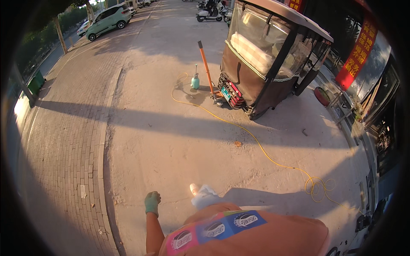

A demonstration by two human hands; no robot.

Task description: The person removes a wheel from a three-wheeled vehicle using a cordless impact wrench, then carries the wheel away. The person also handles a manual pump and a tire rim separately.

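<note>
One gloved left hand [152, 202] – grip indeterminable; right hand unseen. Orange handle [205, 64] stands raised beside covered vehicle [247, 74], apparently for leverage.

Open pavement [145, 158] lies ahead of the left hand [152, 202]; beyond, a yellow cord [276, 164] crosses, and a spray bottle [195, 82], orange handle [206, 64] and covered vehicle [245, 70] obstruct.
</note>
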